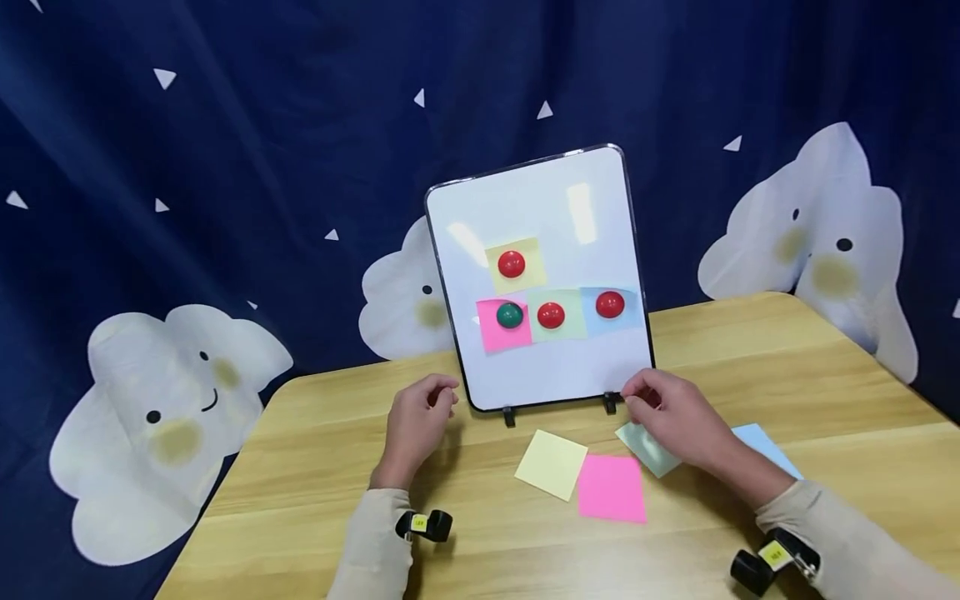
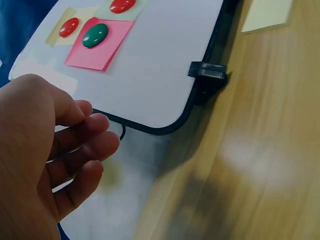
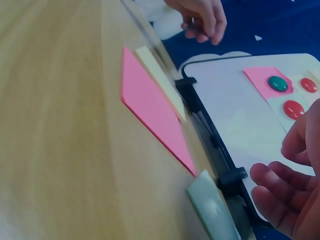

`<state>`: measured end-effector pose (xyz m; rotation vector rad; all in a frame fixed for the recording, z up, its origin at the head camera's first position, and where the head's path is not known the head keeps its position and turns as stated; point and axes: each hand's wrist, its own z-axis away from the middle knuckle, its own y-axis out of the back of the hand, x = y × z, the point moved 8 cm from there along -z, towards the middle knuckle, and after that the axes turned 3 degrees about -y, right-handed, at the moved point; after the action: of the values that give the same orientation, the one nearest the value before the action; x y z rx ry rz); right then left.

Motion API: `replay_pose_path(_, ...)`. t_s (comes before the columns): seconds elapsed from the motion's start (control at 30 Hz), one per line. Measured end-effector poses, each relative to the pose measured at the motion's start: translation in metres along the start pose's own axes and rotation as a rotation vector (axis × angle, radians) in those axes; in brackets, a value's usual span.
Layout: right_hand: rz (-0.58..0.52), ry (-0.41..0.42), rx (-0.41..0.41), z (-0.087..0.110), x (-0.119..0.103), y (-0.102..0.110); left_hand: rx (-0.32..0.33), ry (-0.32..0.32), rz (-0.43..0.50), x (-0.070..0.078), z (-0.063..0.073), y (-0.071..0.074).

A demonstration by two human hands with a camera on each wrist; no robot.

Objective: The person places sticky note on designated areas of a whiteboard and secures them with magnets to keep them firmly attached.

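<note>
A small whiteboard [image 1: 555, 371] stands on the table, tilted back. On it are a yellow sticky note [image 1: 534, 248] with a red magnet [image 1: 512, 264] and, below, a row: pink note [image 1: 504, 339] under a green magnet [image 1: 510, 316], pale green note [image 1: 573, 321] and blue note [image 1: 630, 315], each under a red magnet. My left hand [image 1: 418, 427] hovers by the board's lower left corner, fingers loosely curled round nothing. Near the lower right corner, my right hand [image 1: 681, 417] is likewise loosely curled and holds nothing, above the pale green sticky pad [image 1: 647, 448].
Yellow [image 1: 551, 465], pink [image 1: 611, 490] and blue [image 1: 768, 446] sticky pads lie on the wooden table [image 1: 285, 492] before the board. Two black feet [image 1: 611, 403] support the board. Behind hangs a dark blue curtain [image 1: 300, 108] with clouds and triangles.
</note>
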<state>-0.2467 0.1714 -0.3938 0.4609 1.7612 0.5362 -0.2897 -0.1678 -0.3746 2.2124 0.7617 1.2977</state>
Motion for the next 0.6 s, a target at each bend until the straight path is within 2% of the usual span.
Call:
replay_pose_path(0.1, 0.027, -0.003, 0.005, -0.002, 0.001, 0.008, -0.012, -0.026, -0.074, 0.001, -0.002, -0.002)
replay_pose_path(0.23, 0.067, 0.013, 0.009, -0.005, -0.002, 0.01, 0.008, -0.045, -0.16, -0.001, -0.001, 0.006)
replay_pose_path(0.6, 0.144, 0.039, 0.061, -0.005, 0.0, 0.017, 0.047, -0.091, -0.273, -0.003, 0.0, 0.014)
